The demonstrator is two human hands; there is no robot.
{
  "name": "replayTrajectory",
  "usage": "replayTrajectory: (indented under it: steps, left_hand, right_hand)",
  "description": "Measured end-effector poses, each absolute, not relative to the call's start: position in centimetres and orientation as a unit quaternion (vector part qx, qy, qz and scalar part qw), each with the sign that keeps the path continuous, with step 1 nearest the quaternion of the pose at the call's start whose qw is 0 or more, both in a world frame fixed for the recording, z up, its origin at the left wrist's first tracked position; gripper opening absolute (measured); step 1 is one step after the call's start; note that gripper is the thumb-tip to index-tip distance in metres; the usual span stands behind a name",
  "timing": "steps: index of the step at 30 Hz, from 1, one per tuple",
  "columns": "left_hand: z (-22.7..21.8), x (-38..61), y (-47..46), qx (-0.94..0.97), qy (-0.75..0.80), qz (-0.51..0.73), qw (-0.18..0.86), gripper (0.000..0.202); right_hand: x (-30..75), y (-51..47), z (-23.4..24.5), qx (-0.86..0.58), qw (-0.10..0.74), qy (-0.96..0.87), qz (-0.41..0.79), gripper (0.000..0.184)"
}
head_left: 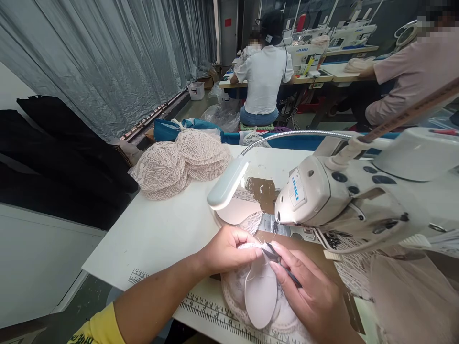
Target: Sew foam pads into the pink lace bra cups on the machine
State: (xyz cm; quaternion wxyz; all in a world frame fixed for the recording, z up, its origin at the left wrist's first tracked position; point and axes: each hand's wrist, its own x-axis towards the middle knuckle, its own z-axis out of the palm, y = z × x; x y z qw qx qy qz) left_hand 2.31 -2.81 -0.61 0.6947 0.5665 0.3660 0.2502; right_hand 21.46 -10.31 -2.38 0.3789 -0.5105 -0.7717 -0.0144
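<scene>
the bare left hand [233, 246] comes in from the lower left, its forearm leading back to a bright yellow sleeve [98, 329]; its thumb and fingers pinch the upper edge of a pale pink, lace-trimmed garment piece with a smooth oval cup [261, 298]; the bare right hand [310, 284] grips a slim dark metal cutting tool [271, 252] between thumb and fingers, its tip at the pinched edge, right beside the left thumb; whether the blades stand apart is too small to tell; the garment piece is in front of the sewing machine, low over the near side of the white tabletop [168, 224], where it covers part of the black printed ruler scale [204, 310]; just beyond the hands lies a second smooth pink cup with lace [238, 210], partly hidden by a white lamp head on a bendy metal neck [227, 184]; whether the two cups join is hidden; to the right stands the off-white sewing machine with blue juki lettering [304, 196]; farther back on the left of the tabletop sits a layered stack of pale pink lace cups [182, 162]; sheer beige mesh fabric [405, 286] hangs at the right; beyond, a person in a white t-shirt [265, 79] sits facing away at another machine, and a person in a pale pink top [423, 62] sits farther right; a silvery grey curtain [125, 62] lines the left.
</scene>
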Motion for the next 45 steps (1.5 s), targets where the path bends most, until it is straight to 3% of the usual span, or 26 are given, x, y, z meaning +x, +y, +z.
replayTrajectory:
  steps: [8, 12, 16, 19, 25, 32, 41, 45]
  left_hand:
    - [-0.7, 2.7, -3.0, 0.555, 0.344, 0.227, 0.722, 0.029]
    - [-0.9, 2.9, -3.1, 0.573, 0.363, 0.219, 0.701, 0.031]
    - [-1.1, 3.0, -3.1, 0.593, 0.375, 0.226, 0.676, 0.031]
    - [-0.9, 3.0, -3.3, 0.607, 0.369, 0.224, 0.667, 0.028]
    - [-0.8, 3.1, -3.4, 0.619, 0.352, 0.21, 0.67, 0.022]
    - [-0.7, 3.3, -3.5, 0.628, 0.348, 0.203, 0.666, 0.017]
    - [-1.1, 2.8, -3.1, 0.647, 0.397, 0.185, 0.624, 0.015]
    - [-1.2, 2.5, -2.7, 0.649, 0.411, 0.18, 0.614, 0.019]
  right_hand:
    - [21.4, -10.2, -2.4, -0.492, 0.389, -0.778, -0.034, 0.031]
    - [21.7, -10.5, -1.8, -0.547, 0.396, -0.733, 0.081, 0.02]
    - [21.5, -10.7, -1.5, -0.609, 0.376, -0.665, 0.213, 0.023]
    - [21.1, -10.5, -1.3, -0.613, 0.357, -0.663, 0.239, 0.019]
    - [20.9, -9.8, -1.3, -0.559, 0.369, -0.715, 0.202, 0.015]
    - [21.5, -9.9, -2.1, -0.544, 0.318, -0.762, 0.151, 0.012]
    - [22.4, -9.7, -2.7, -0.536, 0.324, -0.775, -0.083, 0.014]
    - [23.0, -9.9, -2.7, -0.541, 0.336, -0.769, -0.051, 0.014]
